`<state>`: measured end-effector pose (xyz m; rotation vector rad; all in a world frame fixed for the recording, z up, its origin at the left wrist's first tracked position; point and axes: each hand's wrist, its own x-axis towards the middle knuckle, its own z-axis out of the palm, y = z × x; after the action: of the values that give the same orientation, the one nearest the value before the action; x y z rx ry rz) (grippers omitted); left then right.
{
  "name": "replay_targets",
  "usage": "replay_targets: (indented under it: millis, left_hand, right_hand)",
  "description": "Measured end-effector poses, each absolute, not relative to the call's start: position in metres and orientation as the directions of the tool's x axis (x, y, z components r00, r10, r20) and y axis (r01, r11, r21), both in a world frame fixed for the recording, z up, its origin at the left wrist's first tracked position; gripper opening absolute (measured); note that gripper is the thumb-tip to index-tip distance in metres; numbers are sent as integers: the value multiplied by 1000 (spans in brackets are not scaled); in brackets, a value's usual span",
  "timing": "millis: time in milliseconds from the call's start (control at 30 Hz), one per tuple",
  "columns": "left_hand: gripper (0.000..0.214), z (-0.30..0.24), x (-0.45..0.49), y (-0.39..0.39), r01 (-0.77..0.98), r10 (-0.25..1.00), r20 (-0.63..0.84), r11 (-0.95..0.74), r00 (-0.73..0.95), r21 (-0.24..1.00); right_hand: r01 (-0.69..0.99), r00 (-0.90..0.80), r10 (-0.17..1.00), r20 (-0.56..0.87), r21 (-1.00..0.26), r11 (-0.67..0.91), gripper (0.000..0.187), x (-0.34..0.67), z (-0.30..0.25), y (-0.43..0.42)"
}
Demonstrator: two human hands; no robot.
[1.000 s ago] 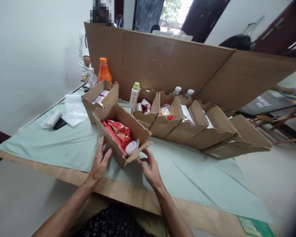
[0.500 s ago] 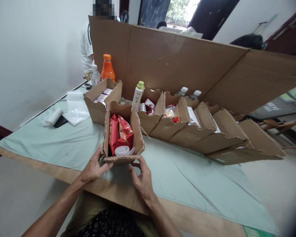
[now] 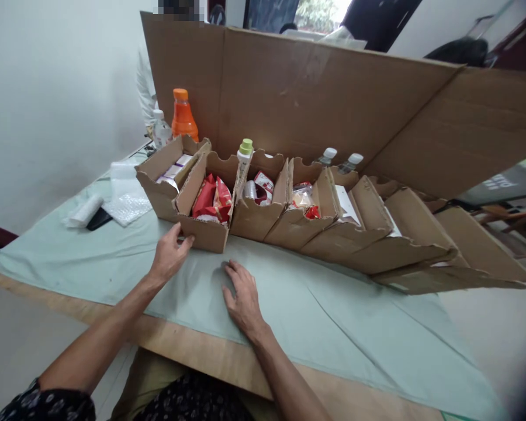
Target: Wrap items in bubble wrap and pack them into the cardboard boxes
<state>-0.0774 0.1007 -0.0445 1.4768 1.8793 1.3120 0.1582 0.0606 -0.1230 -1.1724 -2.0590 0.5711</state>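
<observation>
My left hand (image 3: pixel 172 252) holds the near left corner of an open cardboard box (image 3: pixel 204 235), its thumb against the front face and its fingers at the side. Inside the box lie red snack packets (image 3: pixel 213 197), with something whitish at their near end. The box stands in the row, between a box with white and purple cartons (image 3: pixel 176 168) and a box with a silvery roll and red-and-white packs (image 3: pixel 263 187). Just right of the held box's front, my right hand (image 3: pixel 244 299) is open and empty, low over the green cloth (image 3: pixel 298 310), fingers loosely spread.
More cardboard boxes (image 3: pixel 403 248) lean rightward along the row. Behind stand an orange bottle (image 3: pixel 184 120), a clear bottle (image 3: pixel 161 130), a green-capped bottle (image 3: pixel 245 151) and a tall cardboard screen (image 3: pixel 289 99). Bubble wrap (image 3: pixel 127 202) lies at left. A person is partly visible behind the screen.
The box with red packets has moved away from me, into line with the other boxes. My right hand has let go of it; my left hand stays at its corner.
</observation>
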Motion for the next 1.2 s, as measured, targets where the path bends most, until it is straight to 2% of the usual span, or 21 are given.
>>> replay_targets:
  millis: [200,333,400,467,567,633,733,800,933,1033,1200]
  left_hand:
    - [29,-39,-77,156,658,857,213,177,-468,732]
    - [28,-36,-76,147,706,858,239,183,-454,684]
    - [29,-28,-84,131,734,853,311,115,-418,670]
    - [34,-12,-101,122,783,807,476,-29,-348,621]
    - [57,20,-134,132,846,706,682,-234,-191,479]
    - [54,38,-155,151,842,728,676,-289,-115,455]
    - [21,51,-176,172,808,815,577,-298,-63,508]
    - [14,51,-183,168,811,830,556,-307,-28,498]
    - [2,46,-173,115,866,768,630,-389,116,315]
    - [8,51,-134,66,875,756,631,-411,172,254]
    - [15,79,-36,23,776,777,592,-503,213,380]
  right_hand:
    - [581,-335,871,360,-648,492,39,157,-122,60]
    - [581,-323,881,346,-662,474,35,157,-121,59]
    - [571,-325,879,348,-669,476,35,157,-121,59]
    - [565,-329,879,344,-674,475,35,157,-121,59]
    - [563,-337,880,335,-678,473,35,158,-121,61]
    - [563,-340,881,330,-679,472,35,157,-120,62]
    - [566,-338,880,335,-674,474,32,156,-119,63]
    - [565,-332,877,347,-671,480,30,155,-118,63]
    - [548,-312,875,370,-682,484,28,156,-117,65]
    - [527,-283,880,381,-705,475,26,160,-117,71]
    - [523,-183,906,383,-742,419,28,167,-112,78]
